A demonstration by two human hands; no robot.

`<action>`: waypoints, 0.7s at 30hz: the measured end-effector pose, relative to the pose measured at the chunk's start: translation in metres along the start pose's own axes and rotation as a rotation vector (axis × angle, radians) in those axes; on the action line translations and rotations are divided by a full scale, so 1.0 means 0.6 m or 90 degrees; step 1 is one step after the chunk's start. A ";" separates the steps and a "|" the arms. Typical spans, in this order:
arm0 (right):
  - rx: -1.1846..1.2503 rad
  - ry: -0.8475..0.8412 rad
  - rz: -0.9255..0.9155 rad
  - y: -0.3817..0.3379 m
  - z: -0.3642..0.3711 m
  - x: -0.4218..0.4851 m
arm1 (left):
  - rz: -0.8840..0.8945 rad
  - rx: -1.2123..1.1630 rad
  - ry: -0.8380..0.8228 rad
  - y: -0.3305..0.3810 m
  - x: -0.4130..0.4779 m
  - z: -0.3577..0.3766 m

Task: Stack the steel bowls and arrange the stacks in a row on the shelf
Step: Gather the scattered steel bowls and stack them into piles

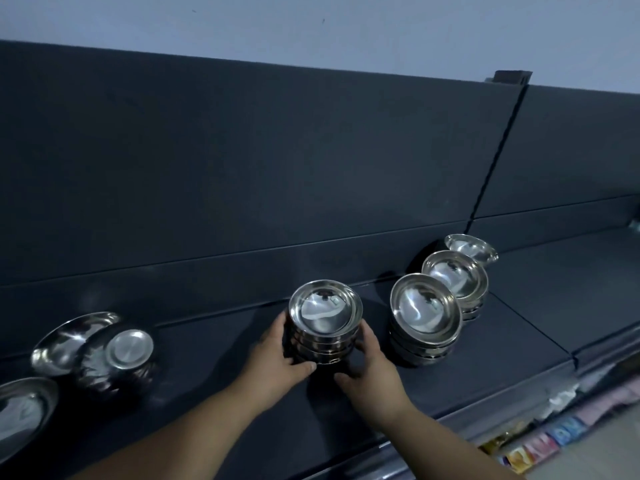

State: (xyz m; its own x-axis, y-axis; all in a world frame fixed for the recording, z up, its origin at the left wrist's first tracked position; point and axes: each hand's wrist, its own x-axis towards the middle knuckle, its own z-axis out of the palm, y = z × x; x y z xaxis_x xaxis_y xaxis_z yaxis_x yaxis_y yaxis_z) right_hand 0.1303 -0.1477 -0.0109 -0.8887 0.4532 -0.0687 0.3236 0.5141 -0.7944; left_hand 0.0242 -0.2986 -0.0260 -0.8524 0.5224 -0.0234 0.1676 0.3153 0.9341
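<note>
Both hands, left hand (277, 358) and right hand (370, 368), curl around a stack of steel bowls (323, 327) standing on the dark shelf (502, 341), beside two more stacks (424, 320) to its right.

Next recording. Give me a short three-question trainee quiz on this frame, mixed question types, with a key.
1. True or false: the left hand and the right hand hold the same stack of bowls.
2. Multiple choice: the upside-down bowl on the shelf lies A) left of the held stack, B) right of it, C) on top of it.
3. Fill in: between the held stack and the tilted bowl at the back stand ___ more stacks.

Key: 1 true. 2 A. 3 two, the near stack and the far stack.
</note>
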 end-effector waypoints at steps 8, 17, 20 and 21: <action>-0.078 -0.001 -0.056 0.021 -0.002 0.080 | 0.033 0.175 0.082 0.018 0.065 0.030; -0.078 -0.032 -0.071 0.031 0.005 0.127 | -0.007 0.244 0.145 0.024 0.101 0.047; -0.083 -0.044 -0.063 0.028 0.002 0.131 | -0.019 0.272 0.131 0.032 0.096 0.046; -0.085 -0.045 -0.059 0.026 0.001 0.130 | -0.025 0.290 0.121 0.035 0.090 0.045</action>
State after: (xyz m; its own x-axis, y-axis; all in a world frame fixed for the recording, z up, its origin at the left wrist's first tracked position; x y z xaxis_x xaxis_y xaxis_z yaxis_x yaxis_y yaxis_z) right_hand 0.0661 -0.1048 -0.0293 -0.9360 0.3492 -0.0454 0.2755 0.6459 -0.7120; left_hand -0.0048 -0.2427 -0.0175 -0.9303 0.3635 0.0493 0.2974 0.6687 0.6815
